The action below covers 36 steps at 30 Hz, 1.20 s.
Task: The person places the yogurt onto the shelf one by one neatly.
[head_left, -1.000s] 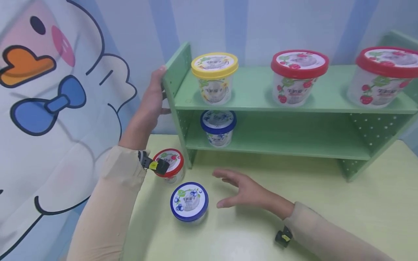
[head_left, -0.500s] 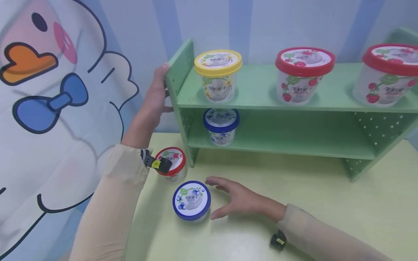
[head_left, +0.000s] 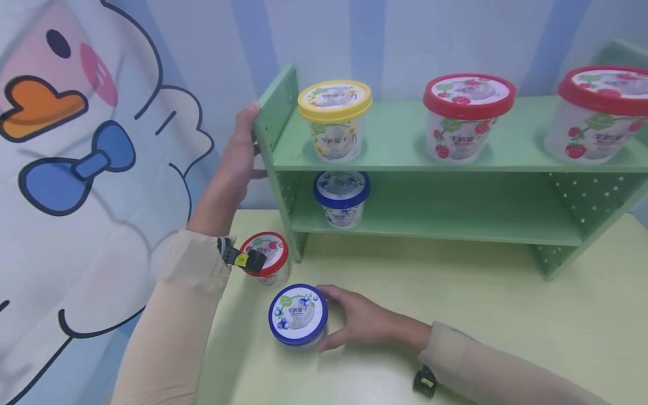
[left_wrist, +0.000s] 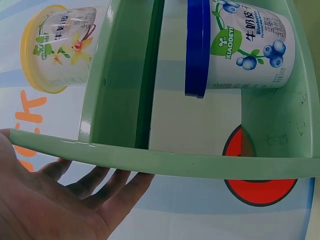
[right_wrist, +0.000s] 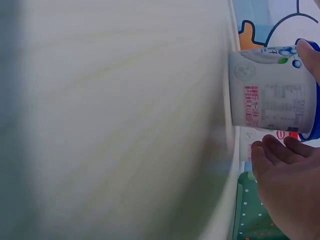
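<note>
We see the right hand [head_left: 361,320] with thumb and fingers parted on either side of a blue-lidded tub [head_left: 298,314], its grasp not closed. The tub stands upright on the worktop [head_left: 385,371], just left of that hand. In the right wrist view the thumb overlaps the tub near its lid, while a gap shows between the tub and the other fingers; we cannot tell whether the thumb touches.

The left hand [head_left: 235,154] rests its extended fingers on the outer side of the green shelf unit [head_left: 471,202], at the end panel, without wrapping round it.

Right of the left hand, on the top shelf, we find a yellow-lidded tub [head_left: 335,121], then farther right of it a red-lidded tub [head_left: 468,118] and another red tub [head_left: 599,115]. Lower right of that hand, a berry-print tub [head_left: 341,199] with a blue lid sits on the lower shelf. Below the left hand, a small red tub [head_left: 273,253] stands on the worktop, partly hidden by the wrist camera [head_left: 250,260].
</note>
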Available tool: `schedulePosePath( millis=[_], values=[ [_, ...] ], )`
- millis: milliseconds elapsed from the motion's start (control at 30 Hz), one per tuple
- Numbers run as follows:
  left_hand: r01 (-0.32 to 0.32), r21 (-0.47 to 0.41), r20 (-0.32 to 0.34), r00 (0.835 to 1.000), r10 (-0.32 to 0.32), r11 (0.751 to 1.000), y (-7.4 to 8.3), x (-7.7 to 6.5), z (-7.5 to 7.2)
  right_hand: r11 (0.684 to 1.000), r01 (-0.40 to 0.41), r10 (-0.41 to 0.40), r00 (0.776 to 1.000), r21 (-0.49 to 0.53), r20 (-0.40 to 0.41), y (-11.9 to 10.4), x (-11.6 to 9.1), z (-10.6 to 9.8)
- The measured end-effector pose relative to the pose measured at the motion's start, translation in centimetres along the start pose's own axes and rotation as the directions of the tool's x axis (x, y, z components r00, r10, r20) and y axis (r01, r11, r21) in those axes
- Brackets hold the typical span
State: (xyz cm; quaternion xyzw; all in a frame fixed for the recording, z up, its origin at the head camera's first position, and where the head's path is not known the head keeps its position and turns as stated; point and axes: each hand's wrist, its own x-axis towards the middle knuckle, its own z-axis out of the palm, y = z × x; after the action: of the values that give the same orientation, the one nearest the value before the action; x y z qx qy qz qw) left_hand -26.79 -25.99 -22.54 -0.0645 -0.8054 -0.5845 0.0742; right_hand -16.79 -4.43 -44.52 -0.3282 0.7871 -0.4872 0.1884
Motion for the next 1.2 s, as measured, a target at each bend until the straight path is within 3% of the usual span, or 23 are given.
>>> schedulePosePath(
  millis=[300, 433, 667, 900, 1200],
  values=[
    [0.003, 0.017, -0.006, 1.000, -0.003, 1.000, -0.2, -0.1, 0.0, 0.997, -0.005, 0.004, 1.000, 0.079, 0.002, -0.1, 0.8, 1.1],
    [0.001, 0.010, 0.000, 1.000, -0.001, 1.000, -0.3, -0.1, 0.0, 0.998, 0.008, -0.008, 1.000, 0.068, -0.005, 0.0, 1.2, 1.4],
    [-0.010, 0.007, 0.006, 1.000, 0.010, 1.000, 0.0, -0.2, 0.0, 0.997, 0.017, -0.017, 1.000, 0.071, -0.010, 0.1, 1.4, 1.4],
    [0.004, 0.002, 0.001, 1.000, -0.004, 1.000, 0.2, -0.2, 0.1, 0.989, 0.038, -0.039, 0.999, 0.140, 0.005, 0.2, 1.6, 1.5],
    [0.004, 0.015, -0.003, 1.000, -0.004, 1.000, 0.0, -0.1, 0.1, 0.990, 0.004, -0.007, 1.000, 0.140, 0.017, 0.2, 1.3, 1.1]
  ],
)
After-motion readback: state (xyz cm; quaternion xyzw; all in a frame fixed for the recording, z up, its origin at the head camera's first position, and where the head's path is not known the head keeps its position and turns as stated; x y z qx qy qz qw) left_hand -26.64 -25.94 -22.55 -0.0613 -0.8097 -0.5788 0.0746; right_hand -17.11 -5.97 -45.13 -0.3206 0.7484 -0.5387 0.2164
